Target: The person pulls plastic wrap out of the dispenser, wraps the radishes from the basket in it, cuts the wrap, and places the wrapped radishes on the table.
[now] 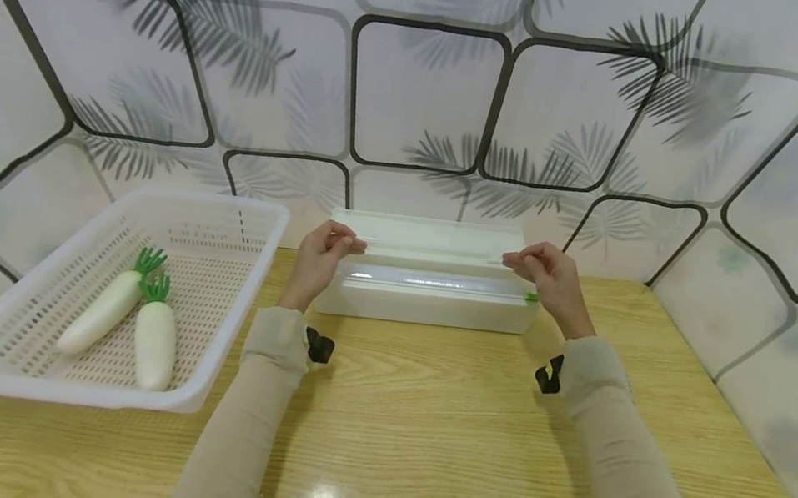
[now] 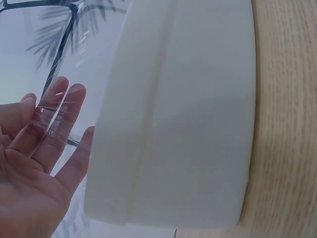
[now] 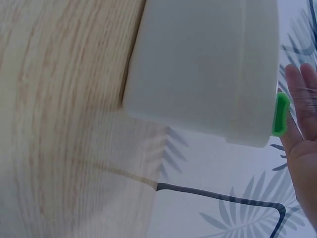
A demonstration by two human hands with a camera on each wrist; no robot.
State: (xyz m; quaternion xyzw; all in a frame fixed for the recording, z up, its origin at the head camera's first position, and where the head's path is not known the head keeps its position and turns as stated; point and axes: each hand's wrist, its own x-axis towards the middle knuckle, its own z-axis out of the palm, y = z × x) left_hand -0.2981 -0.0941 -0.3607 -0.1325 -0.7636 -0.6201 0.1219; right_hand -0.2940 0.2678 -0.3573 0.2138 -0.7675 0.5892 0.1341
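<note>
Pinching film [image 2: 51, 119] between thumb and fingers: left hand [image 1: 317, 262], right hand [image 1: 553, 284] | open box [image 1: 429, 308] on table [image 1: 421, 429] | 2 radishes [image 1: 155, 343] in basket [image 1: 77, 392]

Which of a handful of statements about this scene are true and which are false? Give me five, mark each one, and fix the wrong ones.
1. Two white radishes with green tops lie in the basket. True.
2. The basket stands to the right of the box. False: it stands to the left of the box.
3. Clear film lies across fingers of the left hand. True.
4. The lid of the box is closed. False: the lid stands open.
5. The right hand is inside the basket. False: it is up by the right end of the box.
</note>
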